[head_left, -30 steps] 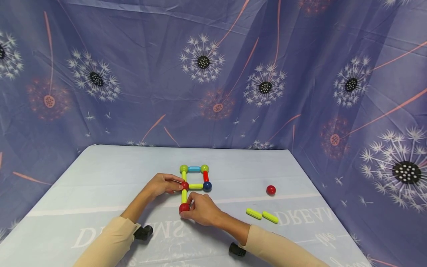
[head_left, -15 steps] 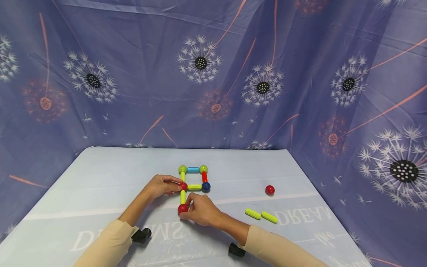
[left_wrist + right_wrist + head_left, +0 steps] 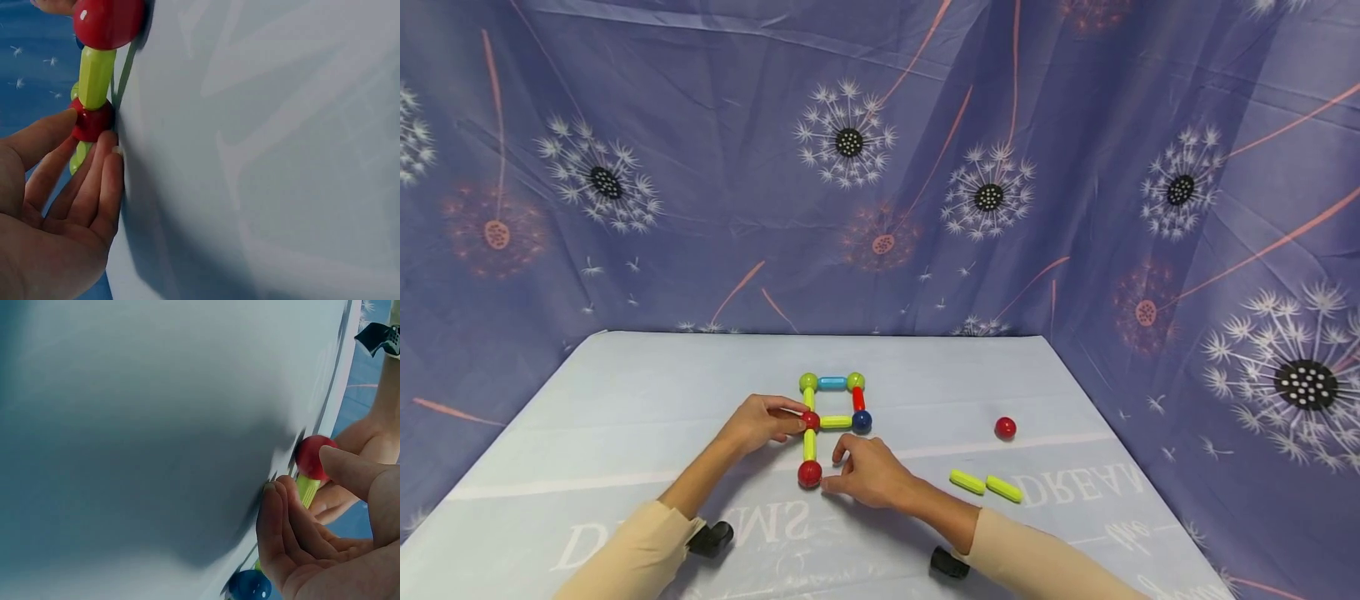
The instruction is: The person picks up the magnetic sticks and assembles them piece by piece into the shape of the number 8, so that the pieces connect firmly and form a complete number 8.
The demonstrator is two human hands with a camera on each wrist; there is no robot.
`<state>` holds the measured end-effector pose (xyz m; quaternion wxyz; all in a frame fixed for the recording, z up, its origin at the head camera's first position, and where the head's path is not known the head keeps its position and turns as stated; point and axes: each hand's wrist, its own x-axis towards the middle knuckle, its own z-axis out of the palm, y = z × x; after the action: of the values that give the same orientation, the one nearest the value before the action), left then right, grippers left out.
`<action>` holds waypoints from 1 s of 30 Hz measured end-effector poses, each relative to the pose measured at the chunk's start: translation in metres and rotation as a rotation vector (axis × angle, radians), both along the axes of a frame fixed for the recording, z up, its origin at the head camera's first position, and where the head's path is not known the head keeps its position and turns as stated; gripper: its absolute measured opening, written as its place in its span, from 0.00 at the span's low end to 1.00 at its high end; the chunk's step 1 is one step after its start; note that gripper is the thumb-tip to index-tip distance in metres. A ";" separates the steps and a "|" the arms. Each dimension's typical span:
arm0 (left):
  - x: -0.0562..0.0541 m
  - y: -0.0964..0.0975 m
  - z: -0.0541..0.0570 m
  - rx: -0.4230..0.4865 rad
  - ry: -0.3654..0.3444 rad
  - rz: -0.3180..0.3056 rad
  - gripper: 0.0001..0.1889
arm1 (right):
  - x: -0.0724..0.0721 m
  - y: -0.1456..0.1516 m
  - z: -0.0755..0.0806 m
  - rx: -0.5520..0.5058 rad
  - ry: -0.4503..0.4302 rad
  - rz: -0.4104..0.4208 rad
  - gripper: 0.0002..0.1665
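Observation:
On the table lies a figure of balls and rods: a square with one rod running toward the front. My left hand [image 3: 762,422] pinches the red ball [image 3: 94,122] at the square's near left corner between thumb and fingers. From that ball a yellow-green rod [image 3: 809,445] leads to a second red ball [image 3: 809,474] at the near end. Just right of this end ball is my right hand [image 3: 871,472], fingers loosely bent and apart from it, holding nothing. The square's other corners are a dark blue ball [image 3: 861,421] and two green balls [image 3: 808,382].
A light blue rod [image 3: 832,383] and a red rod [image 3: 858,398] form the square's far and right sides. Two loose yellow-green rods [image 3: 967,482] lie at the right, with a loose red ball [image 3: 1005,428] behind them. A patterned purple curtain [image 3: 730,167] hangs behind the table.
My right hand has let go of the near red ball and moved slightly right. My left hand keeps its pinch on the corner ball. The view has shifted slightly.

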<state>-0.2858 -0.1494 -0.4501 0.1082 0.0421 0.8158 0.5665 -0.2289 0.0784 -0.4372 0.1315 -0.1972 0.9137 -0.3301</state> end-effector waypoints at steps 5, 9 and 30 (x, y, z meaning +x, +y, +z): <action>0.007 0.001 0.007 -0.102 0.026 -0.011 0.19 | -0.001 0.015 0.003 0.009 -0.004 -0.018 0.19; 0.016 0.001 0.016 -0.194 0.063 -0.041 0.18 | -0.004 0.030 0.004 0.013 0.016 -0.028 0.19; 0.036 -0.001 0.028 -0.250 0.132 -0.412 0.17 | -0.007 0.112 0.021 0.019 0.140 -0.153 0.17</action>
<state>-0.2499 -0.1501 -0.4219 0.1724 0.2306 0.8591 0.4230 -0.2355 0.1907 -0.4164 0.0438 -0.1484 0.9360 -0.3161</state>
